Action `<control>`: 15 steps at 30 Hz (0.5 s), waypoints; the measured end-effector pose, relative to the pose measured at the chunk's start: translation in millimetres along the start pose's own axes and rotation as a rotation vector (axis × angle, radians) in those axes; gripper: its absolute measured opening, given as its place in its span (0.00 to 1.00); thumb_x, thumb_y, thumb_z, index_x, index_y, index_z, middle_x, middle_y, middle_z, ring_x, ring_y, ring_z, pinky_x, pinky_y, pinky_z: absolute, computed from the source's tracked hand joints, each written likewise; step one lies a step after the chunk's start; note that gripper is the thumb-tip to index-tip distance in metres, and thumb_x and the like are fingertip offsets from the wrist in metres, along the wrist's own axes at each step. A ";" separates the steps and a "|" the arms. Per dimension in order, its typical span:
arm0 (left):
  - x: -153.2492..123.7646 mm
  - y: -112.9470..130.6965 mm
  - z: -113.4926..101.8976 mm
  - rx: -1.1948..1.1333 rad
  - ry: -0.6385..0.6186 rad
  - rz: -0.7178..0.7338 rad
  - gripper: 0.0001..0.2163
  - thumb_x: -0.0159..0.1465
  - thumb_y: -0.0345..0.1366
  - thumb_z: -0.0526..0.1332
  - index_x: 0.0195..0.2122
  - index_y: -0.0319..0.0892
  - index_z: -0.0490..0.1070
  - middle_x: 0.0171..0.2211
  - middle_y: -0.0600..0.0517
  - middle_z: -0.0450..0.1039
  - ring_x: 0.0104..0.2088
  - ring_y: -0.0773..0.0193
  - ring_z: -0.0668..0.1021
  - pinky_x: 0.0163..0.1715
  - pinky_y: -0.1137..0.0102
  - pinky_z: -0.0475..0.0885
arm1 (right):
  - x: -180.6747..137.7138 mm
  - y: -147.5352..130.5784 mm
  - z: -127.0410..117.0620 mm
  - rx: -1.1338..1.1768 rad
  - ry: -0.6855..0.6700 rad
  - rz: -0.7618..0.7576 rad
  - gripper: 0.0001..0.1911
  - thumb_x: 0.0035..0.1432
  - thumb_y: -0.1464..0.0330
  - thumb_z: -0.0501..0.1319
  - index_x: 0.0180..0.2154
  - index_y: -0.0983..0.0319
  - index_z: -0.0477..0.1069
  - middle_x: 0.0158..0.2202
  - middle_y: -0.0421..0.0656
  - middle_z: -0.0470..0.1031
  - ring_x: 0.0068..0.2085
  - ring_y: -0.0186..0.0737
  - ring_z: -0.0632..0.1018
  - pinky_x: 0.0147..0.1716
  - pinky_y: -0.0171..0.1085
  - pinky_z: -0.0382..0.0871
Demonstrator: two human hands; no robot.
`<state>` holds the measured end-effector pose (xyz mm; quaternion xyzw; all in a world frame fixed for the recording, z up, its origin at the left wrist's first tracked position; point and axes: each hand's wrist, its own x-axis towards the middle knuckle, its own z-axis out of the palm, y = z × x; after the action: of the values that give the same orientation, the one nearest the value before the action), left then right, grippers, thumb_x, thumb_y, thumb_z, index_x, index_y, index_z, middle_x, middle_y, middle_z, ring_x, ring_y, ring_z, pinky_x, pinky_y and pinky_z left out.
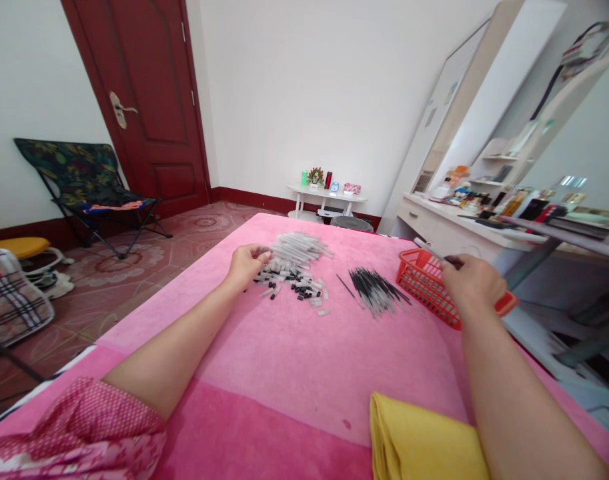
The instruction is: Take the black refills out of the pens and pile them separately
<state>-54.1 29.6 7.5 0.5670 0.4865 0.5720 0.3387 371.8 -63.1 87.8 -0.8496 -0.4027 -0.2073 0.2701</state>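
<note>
My right hand (pixel 473 285) is closed on a slim pen (pixel 427 249), held slanting above the red plastic basket (pixel 427 288). The pen's pale end points up and to the left, away from my fingers. On the left, my left hand (pixel 248 265) has its fingers pinched together at the edge of a pile of small black and clear caps (pixel 309 288); what they hold, if anything, is hidden. Just behind the caps lies a heap of clear pen barrels (pixel 299 247). Between the caps and the basket is a bunch of thin refills (pixel 377 288) with black and pale lengths.
A pink cloth (pixel 284 373) covers the table. A folded yellow cloth (pixel 424 440) lies at its near edge. To the right stands a dressing table (pixel 434 220) with many bottles. A camping chair (pixel 79 180) is at the left, and a low white table (pixel 329 195) stands by the wall.
</note>
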 end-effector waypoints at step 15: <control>8.9 -16.6 -12.2 0.093 0.056 0.009 0.11 0.47 0.39 0.66 0.30 0.38 0.77 0.28 0.47 0.78 0.29 0.62 0.77 0.30 0.72 0.69 | 6.5 4.9 17.5 0.358 0.200 0.067 0.16 0.52 0.64 0.58 0.39 0.66 0.76 0.32 0.53 0.76 0.32 0.45 0.74 0.31 0.40 0.62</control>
<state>-69.9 40.8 -3.9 0.5680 0.5193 0.5659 0.2958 381.9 -51.0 76.6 -0.7762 -0.3757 -0.2066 0.4622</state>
